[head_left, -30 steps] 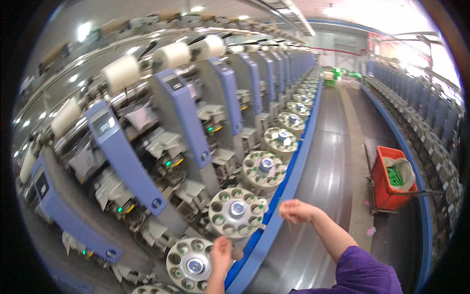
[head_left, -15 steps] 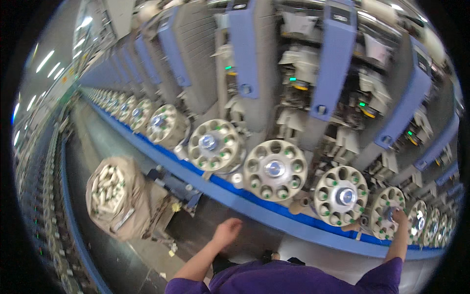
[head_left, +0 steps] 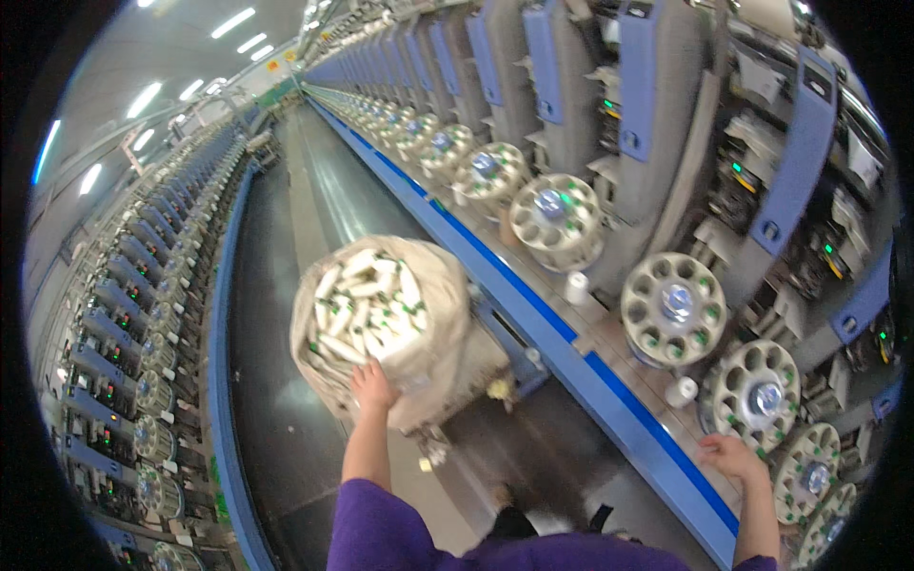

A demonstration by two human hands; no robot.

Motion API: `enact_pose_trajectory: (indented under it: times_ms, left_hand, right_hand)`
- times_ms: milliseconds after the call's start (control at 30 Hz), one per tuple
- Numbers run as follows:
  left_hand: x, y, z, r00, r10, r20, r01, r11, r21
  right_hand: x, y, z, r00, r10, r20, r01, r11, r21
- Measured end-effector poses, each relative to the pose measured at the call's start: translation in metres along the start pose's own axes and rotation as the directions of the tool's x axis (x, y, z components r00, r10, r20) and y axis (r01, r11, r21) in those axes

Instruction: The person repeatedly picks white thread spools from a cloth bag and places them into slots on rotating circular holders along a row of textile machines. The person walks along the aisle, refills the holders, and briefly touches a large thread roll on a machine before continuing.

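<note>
My left hand (head_left: 373,388) reaches to the near rim of a large beige cloth sack (head_left: 443,285). Its fingers are stretched out and nothing shows in them. White yarn bobbins (head_left: 362,300) with green ends fill the sack. Off to the right, my right hand (head_left: 738,459) hovers by the machine's blue-edged ledge, fingers loosely bent and apart, with nothing visible in them. Just beyond it stands a round bobbin magazine (head_left: 762,392) with a ring of pockets and a shiny blue-silver hub. Another magazine (head_left: 674,306) is farther along, some pockets dark, others showing green-tipped bobbins.
The long winding machine (head_left: 562,86) with blue and grey columns runs along my right. Its blue rail (head_left: 495,276) edges the aisle. White cones (head_left: 681,391) stand on the ledge. A second machine (head_left: 143,314) lines the left. A wheeled cart (head_left: 486,357) seems to carry the sack.
My view has swung left toward the sack. My left hand has moved from the aisle to the sack's rim, opening its fingers. My right hand has come off a magazine's hub.
</note>
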State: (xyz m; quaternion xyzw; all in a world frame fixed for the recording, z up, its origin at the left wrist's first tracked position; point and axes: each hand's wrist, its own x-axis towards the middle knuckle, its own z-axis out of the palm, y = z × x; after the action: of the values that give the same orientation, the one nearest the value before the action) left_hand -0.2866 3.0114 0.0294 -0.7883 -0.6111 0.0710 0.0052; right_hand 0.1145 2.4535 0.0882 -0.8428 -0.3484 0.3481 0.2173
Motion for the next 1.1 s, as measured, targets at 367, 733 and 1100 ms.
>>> enact_pose_trajectory:
  times_ms: [367,733,1100]
  left_hand:
    - [-0.029,-0.070,0.052,0.803,0.583,-0.127,-0.596,0.776,-0.207]
    - [-0.121,-0.073,0.050,0.921,0.391,0.002,-0.333,0.787,-0.519]
    - [-0.082,-0.077,0.039,0.965,0.192,0.178,0.121,0.275,-0.954]
  right_hand:
    - [0.284,-0.388,0.245,0.603,-0.798,-0.012,0.797,0.602,0.042]
    - [0.272,-0.363,0.334,0.838,-0.512,0.190,0.544,0.753,-0.371]
    - [0.203,-0.282,0.313,0.795,-0.606,0.028,0.600,0.779,-0.181]
